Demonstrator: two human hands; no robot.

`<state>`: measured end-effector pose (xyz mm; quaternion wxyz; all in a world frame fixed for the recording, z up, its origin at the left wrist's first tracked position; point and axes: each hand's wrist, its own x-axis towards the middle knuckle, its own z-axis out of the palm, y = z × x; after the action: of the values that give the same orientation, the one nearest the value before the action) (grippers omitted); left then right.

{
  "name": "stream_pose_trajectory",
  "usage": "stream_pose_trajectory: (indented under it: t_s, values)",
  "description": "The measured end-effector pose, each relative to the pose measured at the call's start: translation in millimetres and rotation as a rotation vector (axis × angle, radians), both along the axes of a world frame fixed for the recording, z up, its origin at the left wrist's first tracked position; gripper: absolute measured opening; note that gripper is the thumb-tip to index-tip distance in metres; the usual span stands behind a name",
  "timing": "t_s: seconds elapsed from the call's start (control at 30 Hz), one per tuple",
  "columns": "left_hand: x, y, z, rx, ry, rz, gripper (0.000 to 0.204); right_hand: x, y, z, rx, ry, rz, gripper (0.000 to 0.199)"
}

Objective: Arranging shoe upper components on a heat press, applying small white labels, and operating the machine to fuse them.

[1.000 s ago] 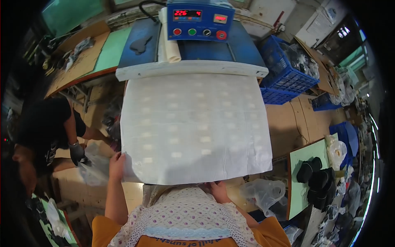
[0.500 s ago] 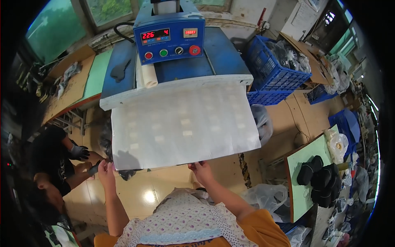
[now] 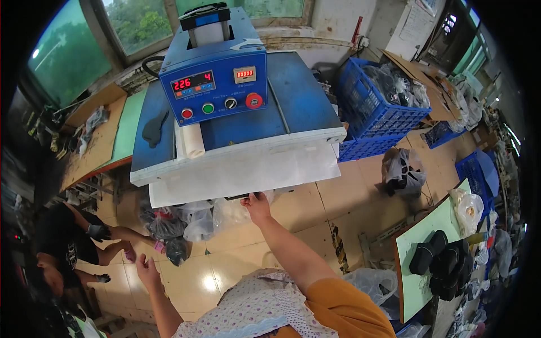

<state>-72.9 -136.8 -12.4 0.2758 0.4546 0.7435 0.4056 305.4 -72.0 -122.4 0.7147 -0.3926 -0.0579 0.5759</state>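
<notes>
A blue heat press (image 3: 217, 90) stands ahead of me, its front carrying lit red displays and several round buttons. From under its pale upper plate (image 3: 242, 151) sticks out the front strip of a white sheet (image 3: 242, 180); the rest is hidden beneath the plate. My right hand (image 3: 257, 207) is at the sheet's front edge, fingers closed on a dark handle (image 3: 235, 197) just below it. Back toward my body, my left hand (image 3: 149, 274) hangs in the air with its fingers apart and nothing in it.
A co-worker (image 3: 62, 242) in dark gloves is low on the left, near several plastic bags (image 3: 180, 225). Stacked blue crates (image 3: 375, 107) stand right of the press. Black padded pieces (image 3: 442, 256) lie on a green-topped table (image 3: 414, 281). A pale roll (image 3: 193, 142) rests on the press.
The white sheet has slid away from me under the press, hiding its rows of pale patches. My right hand moved forward with it; my left hand left its corner and dropped back.
</notes>
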Motion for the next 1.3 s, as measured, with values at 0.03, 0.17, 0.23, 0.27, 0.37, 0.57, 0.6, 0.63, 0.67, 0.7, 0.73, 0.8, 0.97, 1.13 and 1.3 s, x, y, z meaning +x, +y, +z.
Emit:
stream_pose_trajectory:
  t_s: [0.03,0.17,0.23,0.27,0.37,0.57,0.6,0.63,0.67,0.7,0.73,0.8,0.97,1.13,1.3]
  values:
    - [-2,-1,-2,0.0,0.003,0.014,0.036,2,11,0,-0.034,-0.016,-0.009,0.01]
    - [-15,-2,-18,-0.008,0.047,0.033,0.036,11,45,-1,-0.091,-0.097,-0.02,0.009]
    - [-18,-5,-20,-0.029,0.051,0.082,0.036,9,49,-2,-0.091,-0.107,-0.028,0.008]
    - [-23,-6,-24,-0.032,0.053,0.086,0.036,6,47,-3,-0.079,-0.121,-0.046,0.008]
    - [-26,-4,-28,-0.027,0.077,0.101,0.037,-2,50,1,-0.078,-0.119,-0.079,0.008]
    - [19,5,8,-0.09,-0.015,0.075,0.036,4,42,-8,-0.023,-0.081,-0.139,0.013]
    - [17,2,5,-0.085,-0.026,0.057,0.036,5,40,-9,-0.035,-0.056,-0.131,0.017]
    - [15,0,0,-0.08,-0.037,0.035,0.036,10,37,-10,-0.033,-0.05,-0.137,0.017]
    - [14,-4,-4,-0.077,-0.031,0.027,0.036,20,32,-12,-0.166,-0.02,-0.04,0.024]
    - [15,-6,-10,-0.083,-0.018,0.005,0.035,32,27,-17,-0.297,0.008,0.054,0.031]
    - [14,-10,-16,-0.091,-0.004,-0.02,0.035,46,17,-25,-0.293,0.012,0.039,0.031]
    - [8,-13,-34,-0.082,0.003,-0.065,0.036,79,-9,-43,-0.473,-0.374,0.237,0.039]
    - [17,-18,-47,-0.132,0.096,-0.26,0.036,112,-153,-89,-0.772,-0.608,0.158,0.03]
    - [67,-17,-96,-0.163,0.257,-0.714,0.031,136,-464,-159,-1.354,-0.951,0.18,0.025]
    - [43,-52,-186,-0.94,0.362,-1.136,0.026,38,-621,-96,-1.467,-0.279,-0.264,0.019]
